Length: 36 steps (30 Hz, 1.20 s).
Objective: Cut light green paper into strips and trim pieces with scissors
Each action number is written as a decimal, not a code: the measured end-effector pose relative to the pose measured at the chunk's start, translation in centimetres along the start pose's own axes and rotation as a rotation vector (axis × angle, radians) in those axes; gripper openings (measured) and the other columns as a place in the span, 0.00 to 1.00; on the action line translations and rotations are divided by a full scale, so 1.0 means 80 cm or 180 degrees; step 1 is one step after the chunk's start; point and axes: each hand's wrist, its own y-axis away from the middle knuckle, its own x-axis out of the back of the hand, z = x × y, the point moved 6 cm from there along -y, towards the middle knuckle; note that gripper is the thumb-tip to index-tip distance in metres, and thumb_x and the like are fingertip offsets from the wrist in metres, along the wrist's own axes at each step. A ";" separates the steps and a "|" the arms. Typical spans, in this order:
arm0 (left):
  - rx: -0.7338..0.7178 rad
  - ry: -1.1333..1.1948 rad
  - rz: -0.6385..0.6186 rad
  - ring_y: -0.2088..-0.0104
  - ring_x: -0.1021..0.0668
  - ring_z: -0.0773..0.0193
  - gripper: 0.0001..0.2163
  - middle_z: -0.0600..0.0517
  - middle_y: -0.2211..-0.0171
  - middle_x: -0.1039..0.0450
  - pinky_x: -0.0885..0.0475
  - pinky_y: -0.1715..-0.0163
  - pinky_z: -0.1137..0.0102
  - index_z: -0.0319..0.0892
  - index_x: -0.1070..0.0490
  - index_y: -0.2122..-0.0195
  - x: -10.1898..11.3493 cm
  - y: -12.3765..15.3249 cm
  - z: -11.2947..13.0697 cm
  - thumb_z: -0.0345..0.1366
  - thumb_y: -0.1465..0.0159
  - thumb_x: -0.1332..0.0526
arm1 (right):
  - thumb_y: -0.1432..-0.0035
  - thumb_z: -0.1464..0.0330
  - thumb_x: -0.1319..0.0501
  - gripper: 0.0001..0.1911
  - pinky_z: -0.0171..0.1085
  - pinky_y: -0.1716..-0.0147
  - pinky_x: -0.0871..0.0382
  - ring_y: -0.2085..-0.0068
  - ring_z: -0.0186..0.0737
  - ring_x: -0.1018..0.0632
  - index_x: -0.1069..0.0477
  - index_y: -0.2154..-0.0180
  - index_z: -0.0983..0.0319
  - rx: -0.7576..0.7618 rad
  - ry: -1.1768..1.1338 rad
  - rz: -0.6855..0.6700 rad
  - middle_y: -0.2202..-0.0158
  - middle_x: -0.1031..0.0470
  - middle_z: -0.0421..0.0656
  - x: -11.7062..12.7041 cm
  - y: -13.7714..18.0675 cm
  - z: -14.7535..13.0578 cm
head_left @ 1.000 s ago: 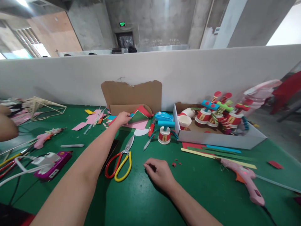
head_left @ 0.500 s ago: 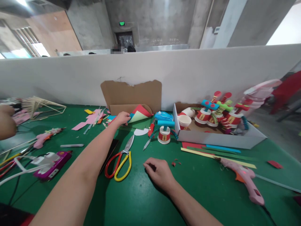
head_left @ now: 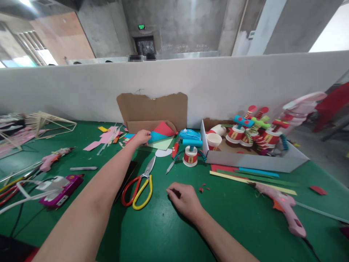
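My left hand (head_left: pixel 141 137) reaches far across the green table (head_left: pixel 234 222) and pinches the edge of a stack of coloured paper sheets (head_left: pixel 161 135), lifting red and blue sheets above a pale green one. The stack lies in front of a brown cardboard piece (head_left: pixel 152 109). My right hand (head_left: pixel 184 198) rests on the table near me with its fingers curled under; nothing shows in it. Red-and-yellow scissors (head_left: pixel 138 185) lie between my two arms. A paper-cup figure (head_left: pixel 190 155) with coiled arms stands just right of the paper stack.
A white box (head_left: pixel 253 160) at the right holds several cup figures and paper cups. Paper strips (head_left: pixel 251 177) and a pink glue gun (head_left: pixel 283 208) lie in front of it. Another glue gun (head_left: pixel 53 158), a purple device (head_left: pixel 61 189) with cables and a stick frame (head_left: pixel 49 123) are on the left.
My left hand has flipped through the sheets: the green one dropped flat and a blue one is now lifted. The other person's hand at the far left has gone out of view.
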 end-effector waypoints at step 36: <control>-0.0768 -0.1360 0.0083 0.53 0.25 0.60 0.13 0.46 0.49 0.30 0.27 0.54 0.60 0.43 0.31 0.50 -0.031 0.010 0.017 0.41 0.33 0.42 | 0.41 0.68 0.42 0.09 0.30 0.72 0.40 0.73 0.34 0.27 0.25 0.71 0.59 -0.0145 0.0102 -0.0085 0.75 0.23 0.39 -0.004 -0.002 0.001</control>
